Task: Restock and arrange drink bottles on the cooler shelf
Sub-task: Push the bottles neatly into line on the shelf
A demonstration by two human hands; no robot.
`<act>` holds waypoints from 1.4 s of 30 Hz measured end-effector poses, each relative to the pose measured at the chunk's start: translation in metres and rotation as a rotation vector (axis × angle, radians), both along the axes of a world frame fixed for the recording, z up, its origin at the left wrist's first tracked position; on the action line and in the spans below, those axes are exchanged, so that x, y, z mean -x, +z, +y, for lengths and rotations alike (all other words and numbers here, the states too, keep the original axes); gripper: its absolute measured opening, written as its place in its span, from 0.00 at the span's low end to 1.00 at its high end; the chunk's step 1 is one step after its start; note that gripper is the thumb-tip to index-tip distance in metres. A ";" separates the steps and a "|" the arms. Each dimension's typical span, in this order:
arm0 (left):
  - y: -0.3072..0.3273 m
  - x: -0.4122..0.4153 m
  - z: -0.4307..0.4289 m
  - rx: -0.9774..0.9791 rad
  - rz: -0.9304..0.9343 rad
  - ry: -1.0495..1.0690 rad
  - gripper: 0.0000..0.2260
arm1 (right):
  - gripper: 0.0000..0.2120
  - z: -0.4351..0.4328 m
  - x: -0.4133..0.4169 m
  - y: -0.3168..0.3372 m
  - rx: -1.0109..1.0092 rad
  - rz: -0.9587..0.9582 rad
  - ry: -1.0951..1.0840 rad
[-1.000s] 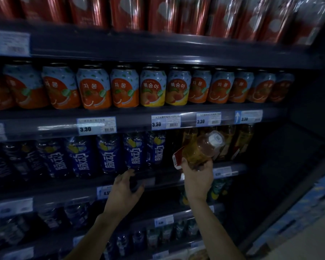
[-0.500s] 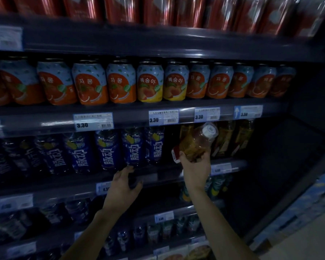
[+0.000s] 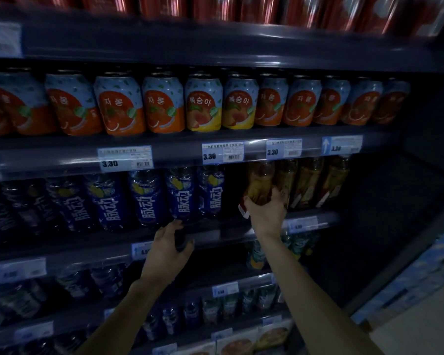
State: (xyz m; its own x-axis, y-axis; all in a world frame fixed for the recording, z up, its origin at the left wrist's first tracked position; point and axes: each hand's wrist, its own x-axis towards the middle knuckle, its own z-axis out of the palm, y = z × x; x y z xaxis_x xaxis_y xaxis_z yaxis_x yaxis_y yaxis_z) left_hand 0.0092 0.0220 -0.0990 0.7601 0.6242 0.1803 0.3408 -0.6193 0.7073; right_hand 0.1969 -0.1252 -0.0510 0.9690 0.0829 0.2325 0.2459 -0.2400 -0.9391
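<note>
My right hand (image 3: pixel 265 213) grips an amber tea bottle (image 3: pixel 259 183) from below, its top tucked under the shelf above, in the gap between the blue bottles (image 3: pixel 182 196) and the row of amber bottles (image 3: pixel 310 183). My left hand (image 3: pixel 171 243) curls over the front edge of that same cooler shelf (image 3: pixel 215 234), just under a blue bottle; a dark object seems to sit under its fingers, but I cannot tell what it is.
Orange and peach cans (image 3: pixel 164 103) line the shelf above, red cans (image 3: pixel 241 8) the top one. Price tags (image 3: pixel 222 152) run along the shelf edges. Lower shelves hold small dark bottles (image 3: pixel 190 316). The cooler's dark side wall (image 3: pixel 408 213) stands at right.
My right hand has pushed the amber bottle up and into the shelf, from tilted with its cap out in front to nearly upright. My left hand has barely moved.
</note>
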 end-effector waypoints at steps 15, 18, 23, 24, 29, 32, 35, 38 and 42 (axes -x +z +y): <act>0.000 -0.002 0.000 -0.022 0.005 0.010 0.23 | 0.18 0.013 -0.011 -0.006 0.083 -0.003 0.034; 0.000 -0.002 -0.001 -0.023 0.005 0.013 0.24 | 0.20 0.011 -0.012 -0.006 0.105 -0.029 0.050; 0.001 -0.001 -0.001 -0.001 0.000 0.011 0.25 | 0.31 0.010 -0.010 -0.005 0.204 -0.033 0.042; 0.001 -0.001 -0.001 0.000 0.001 0.009 0.25 | 0.33 0.011 -0.009 -0.005 0.231 -0.034 0.027; 0.003 -0.001 -0.001 0.000 0.011 -0.001 0.25 | 0.39 0.009 -0.004 -0.004 0.236 -0.021 -0.036; 0.003 -0.001 -0.001 0.001 0.012 -0.004 0.26 | 0.38 0.006 -0.002 -0.004 0.221 -0.029 -0.032; 0.002 0.001 0.000 -0.010 0.026 0.000 0.24 | 0.37 0.003 -0.001 -0.003 0.207 -0.032 -0.018; 0.004 0.001 0.000 -0.014 0.035 0.001 0.25 | 0.36 0.000 0.000 -0.002 0.179 -0.037 -0.008; 0.007 0.003 -0.002 0.020 -0.055 0.034 0.25 | 0.33 -0.006 0.008 -0.001 0.140 -0.062 -0.006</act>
State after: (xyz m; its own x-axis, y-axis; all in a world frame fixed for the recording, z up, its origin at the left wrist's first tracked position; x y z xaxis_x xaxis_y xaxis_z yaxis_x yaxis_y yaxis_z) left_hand 0.0062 0.0203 -0.0916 0.7273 0.6538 0.2085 0.3216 -0.5931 0.7381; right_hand 0.1887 -0.1315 -0.0519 0.9538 0.1128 0.2785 0.3005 -0.3694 -0.8793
